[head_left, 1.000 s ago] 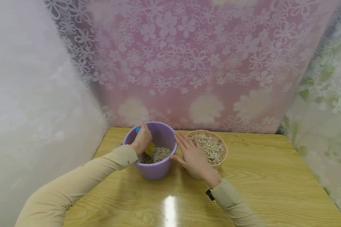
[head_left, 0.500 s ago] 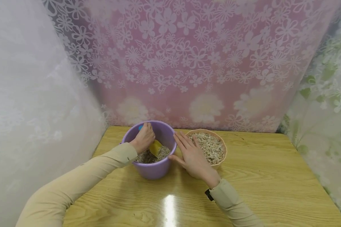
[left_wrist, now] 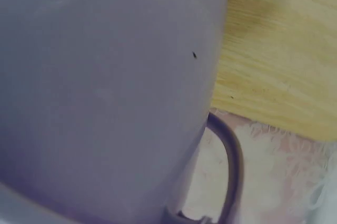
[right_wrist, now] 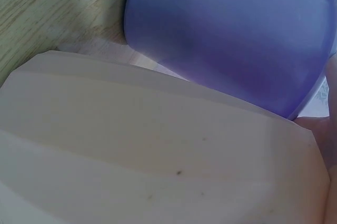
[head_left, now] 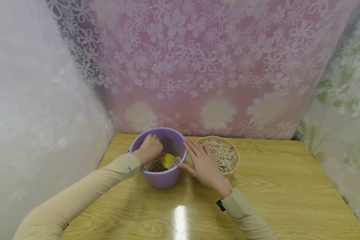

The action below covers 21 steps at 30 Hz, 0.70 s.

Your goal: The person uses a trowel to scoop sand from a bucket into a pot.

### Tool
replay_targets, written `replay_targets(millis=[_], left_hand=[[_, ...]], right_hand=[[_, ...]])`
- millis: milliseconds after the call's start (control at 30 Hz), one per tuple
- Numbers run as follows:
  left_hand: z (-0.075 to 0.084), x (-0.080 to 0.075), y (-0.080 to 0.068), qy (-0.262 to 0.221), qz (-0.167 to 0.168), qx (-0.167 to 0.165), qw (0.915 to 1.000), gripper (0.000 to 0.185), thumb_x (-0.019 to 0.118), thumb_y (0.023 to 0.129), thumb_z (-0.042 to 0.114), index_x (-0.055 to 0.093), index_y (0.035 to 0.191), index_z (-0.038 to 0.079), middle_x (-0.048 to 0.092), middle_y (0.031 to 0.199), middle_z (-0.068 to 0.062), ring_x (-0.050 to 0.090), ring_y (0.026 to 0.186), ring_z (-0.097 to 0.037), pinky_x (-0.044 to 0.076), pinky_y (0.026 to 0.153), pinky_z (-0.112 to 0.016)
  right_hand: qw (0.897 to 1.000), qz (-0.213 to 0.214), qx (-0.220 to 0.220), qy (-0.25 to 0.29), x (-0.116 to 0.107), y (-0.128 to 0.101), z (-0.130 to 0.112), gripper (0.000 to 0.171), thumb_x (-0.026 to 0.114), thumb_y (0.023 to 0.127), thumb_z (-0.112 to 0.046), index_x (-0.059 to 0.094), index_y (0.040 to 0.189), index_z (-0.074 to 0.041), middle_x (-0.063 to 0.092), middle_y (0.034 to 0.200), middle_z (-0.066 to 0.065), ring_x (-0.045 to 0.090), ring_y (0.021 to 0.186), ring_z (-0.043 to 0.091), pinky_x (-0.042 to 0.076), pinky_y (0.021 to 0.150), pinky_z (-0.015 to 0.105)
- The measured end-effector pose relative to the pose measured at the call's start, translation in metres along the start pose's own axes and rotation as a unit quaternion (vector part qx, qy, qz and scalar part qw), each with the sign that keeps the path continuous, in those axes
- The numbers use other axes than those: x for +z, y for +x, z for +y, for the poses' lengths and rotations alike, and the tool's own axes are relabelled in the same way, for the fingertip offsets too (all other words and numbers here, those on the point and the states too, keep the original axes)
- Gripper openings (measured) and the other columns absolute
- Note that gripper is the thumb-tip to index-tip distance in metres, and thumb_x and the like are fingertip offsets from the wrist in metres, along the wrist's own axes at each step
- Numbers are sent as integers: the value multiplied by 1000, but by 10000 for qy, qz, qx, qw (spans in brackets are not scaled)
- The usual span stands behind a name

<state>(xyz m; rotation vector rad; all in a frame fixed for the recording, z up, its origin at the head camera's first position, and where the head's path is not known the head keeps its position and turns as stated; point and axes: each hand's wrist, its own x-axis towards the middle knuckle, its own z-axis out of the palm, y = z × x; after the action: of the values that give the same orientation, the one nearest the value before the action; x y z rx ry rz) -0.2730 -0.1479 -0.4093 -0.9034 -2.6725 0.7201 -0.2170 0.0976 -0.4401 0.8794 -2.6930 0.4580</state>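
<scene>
In the head view my left hand reaches down into a purple bucket. It grips a small shovel whose yellow blade touches the grainy, flaky material at the bottom. Most of the shovel's blue handle is hidden by that hand. My right hand lies with its fingers stretched out, its fingertips and thumb against the bucket's right rim. Under and beside it stands a peach-coloured bowl filled with pale flakes. The left wrist view is mostly bucket wall.
Both containers stand near the back edge of a wooden table. A pink flowered cloth hangs close behind them. A pale sheet closes the left side, a leafy one the right. The bucket's carrying handle hangs at its side.
My left hand has shifted slightly inside the bucket, and the yellow blade has moved right and tilted flatter, showing more of its face. My right hand stays put.
</scene>
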Motion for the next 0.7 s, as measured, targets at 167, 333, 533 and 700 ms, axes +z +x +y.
replay_targets(millis=[167, 333, 533, 700], left_hand=[[-8, -5, -11, -632, -82, -284, 9976, 55, 64, 93, 56, 63, 61, 12, 60, 64, -3, 57, 66, -22, 48, 61, -33], [-12, -9, -21, -1355, -158, -686, 9883, 58, 65, 95, 51, 51, 54, 14, 55, 59, -3, 57, 63, -25, 51, 60, -38], [-14, -10, -30, -1755, -194, -1303, 9756, 61, 61, 97, 54, 49, 52, 14, 52, 57, -2, 57, 57, -22, 52, 52, -39], [-17, -13, -37, -2206, -206, -1787, 9586, 63, 59, 98, 56, 45, 52, 16, 44, 54, 1, 47, 49, -17, 38, 43, -33]], right_hand=[[10000, -33, 49, 33, 1, -1, -1, 85, 34, 101, -69, 22, 161, -10, 14, 169, 0, 11, 156, 20, 17, 120, 61], [9999, -25, 77, 75, 1, -1, -1, 85, 35, 101, -69, 22, 161, -10, 14, 169, 0, 10, 156, 20, 16, 120, 61], [10000, -37, 67, 43, -1, 0, -1, 85, 36, 101, -69, 22, 161, -11, 15, 169, 0, 11, 156, 20, 15, 120, 60], [9999, -64, 77, 38, 0, 0, -1, 85, 33, 101, -70, 20, 162, -12, 12, 169, -1, 11, 156, 22, 14, 120, 61]])
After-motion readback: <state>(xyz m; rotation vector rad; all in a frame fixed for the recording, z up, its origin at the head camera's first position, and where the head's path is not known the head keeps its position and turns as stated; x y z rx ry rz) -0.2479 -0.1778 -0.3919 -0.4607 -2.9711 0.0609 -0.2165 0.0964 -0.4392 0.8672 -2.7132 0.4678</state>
